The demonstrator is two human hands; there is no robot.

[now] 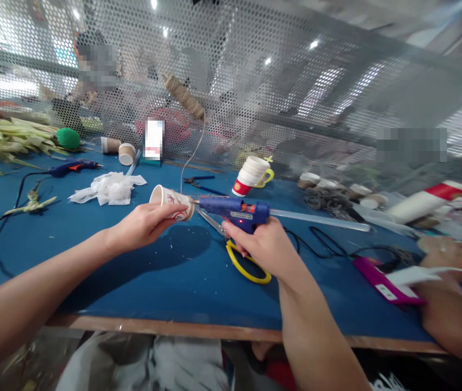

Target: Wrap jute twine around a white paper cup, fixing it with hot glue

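My left hand (143,224) grips a small paper cup (168,200) lying on its side above the blue table (141,282), its mouth turned left. My right hand (264,244) is wrapped round the handle of a blue glue gun (234,208). The gun's nozzle touches the cup's base, and a clear glue stick (320,220) juts out of the gun's back to the right. Scissors with yellow handles (247,269) lie on the table right under my right hand.
A second blue glue gun (70,168), crumpled white tissue (108,188), a stack of paper cups (251,176), a twine spool (184,96) and pale leaves (2,136) are spread across the table. Another person's arm (454,304) rests at the right by a pink phone (381,279). A perforated metal screen (296,81) closes the back.
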